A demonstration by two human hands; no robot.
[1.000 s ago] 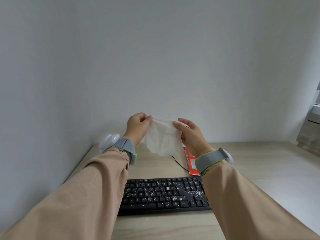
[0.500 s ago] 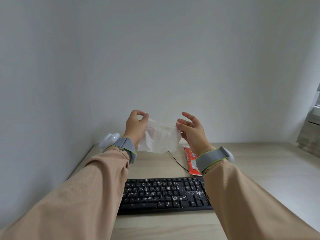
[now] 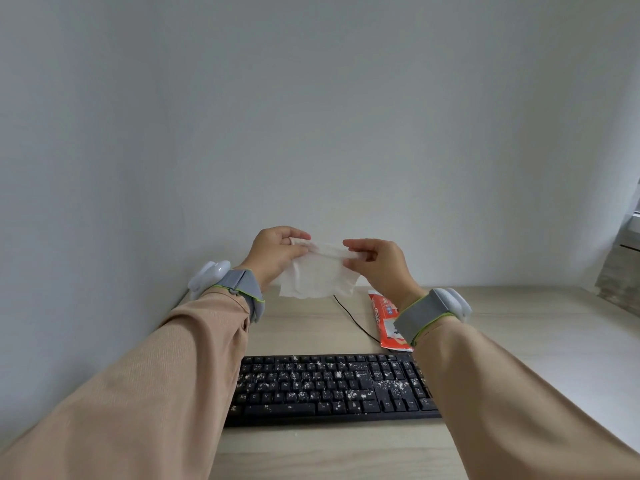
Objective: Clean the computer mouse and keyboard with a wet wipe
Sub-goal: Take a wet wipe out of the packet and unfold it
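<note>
Wipe (image 3: 318, 275) hangs in the air above the bench (image 3: 519, 334). The left hand (image 3: 277, 258) pinches one end of its top edge and the right hand (image 3: 381, 268) pinches the other, thumb against fingertips on each side. It looks thin, limp and very light, with no stiffness of its own: the lower part droops and creases. Being damp, it will likely cling to itself and to skin rather than slip, and it could tear if pulled hard. It is best taken by the corners to spread it, then folded under flat fingers for wiping. The keyboard (image 3: 329, 386) lies on the bench below the wrists, its keys dotted with white crumbs. An orange packet (image 3: 386, 323) lies just beyond it. The mouse is not in view.
</note>
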